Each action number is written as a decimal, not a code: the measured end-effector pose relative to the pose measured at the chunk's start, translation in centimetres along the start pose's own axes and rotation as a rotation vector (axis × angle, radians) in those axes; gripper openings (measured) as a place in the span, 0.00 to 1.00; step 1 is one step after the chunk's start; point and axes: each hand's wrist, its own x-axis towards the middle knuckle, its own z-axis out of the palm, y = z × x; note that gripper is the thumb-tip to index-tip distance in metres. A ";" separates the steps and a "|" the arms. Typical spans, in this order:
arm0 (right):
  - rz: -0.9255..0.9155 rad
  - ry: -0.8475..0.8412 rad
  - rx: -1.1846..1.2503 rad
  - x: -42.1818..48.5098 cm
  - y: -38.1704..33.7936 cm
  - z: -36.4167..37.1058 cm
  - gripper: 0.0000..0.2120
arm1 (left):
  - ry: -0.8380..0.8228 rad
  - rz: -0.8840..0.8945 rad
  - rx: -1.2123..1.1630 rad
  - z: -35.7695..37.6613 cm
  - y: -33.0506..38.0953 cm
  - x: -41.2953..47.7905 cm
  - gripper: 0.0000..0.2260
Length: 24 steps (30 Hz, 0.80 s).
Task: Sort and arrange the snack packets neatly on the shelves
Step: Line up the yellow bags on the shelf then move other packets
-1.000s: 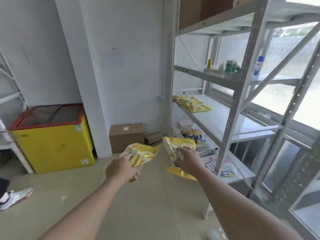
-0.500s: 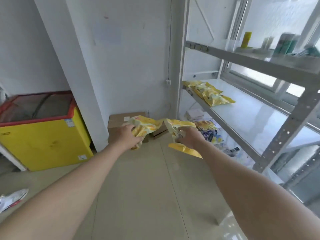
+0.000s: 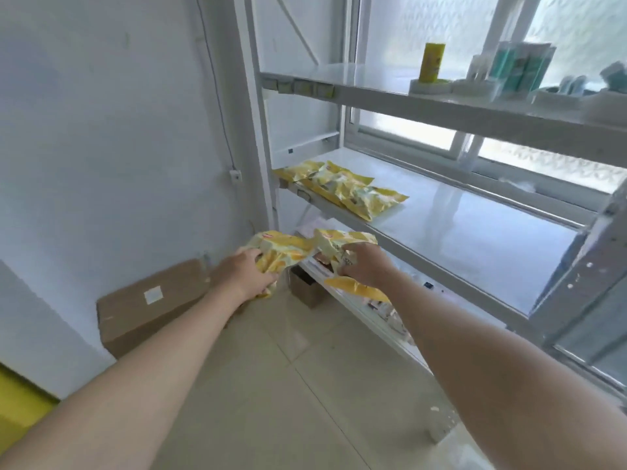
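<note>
My left hand (image 3: 242,274) grips a crumpled yellow snack packet (image 3: 283,251) in front of the rack's left post. Beside it, my right hand (image 3: 364,266) holds a second yellow packet (image 3: 342,244), whose lower edge hangs below my wrist. Both packets hover just under the front edge of the middle shelf (image 3: 475,239). On that shelf's left end lie several yellow packets (image 3: 342,186), overlapping in a row. The rest of the middle shelf is bare white board.
The upper shelf (image 3: 390,93) carries a yellow can (image 3: 431,62) and teal boxes (image 3: 522,67). The bottom shelf (image 3: 356,300) holds mixed packets, partly hidden by my right arm. A large cardboard box (image 3: 149,303) and a small one (image 3: 305,288) sit on the floor by the wall.
I have come closer to the rack and the view has swung right. Both hands, still holding their packets, have risen toward the middle shelf's front edge.
</note>
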 end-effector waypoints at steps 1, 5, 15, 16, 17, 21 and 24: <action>0.029 0.024 0.008 0.9 0.1 -0.3 0.29 | -0.006 0.035 0.010 0.0 0.3 2.1 0.34; 0.144 0.084 0.037 4.0 2.0 -1.7 0.28 | -0.047 0.168 -0.002 1.4 3.1 9.2 0.31; 0.493 0.229 0.106 12.1 14.0 -4.7 0.29 | -0.149 0.469 0.033 9.3 14.9 24.1 0.34; 0.524 0.243 0.123 13.3 15.4 -4.9 0.29 | -0.151 0.496 0.030 10.1 16.3 25.4 0.33; 0.554 0.255 0.131 14.4 16.6 -5.1 0.29 | -0.156 0.522 0.035 11.1 17.6 26.7 0.32; 0.620 0.259 0.082 17.8 20.5 -5.3 0.30 | -0.149 0.600 0.050 14.6 22.8 31.7 0.31; 0.657 0.267 0.036 19.7 22.5 -4.8 0.28 | -0.120 0.641 0.063 17.2 26.3 35.1 0.31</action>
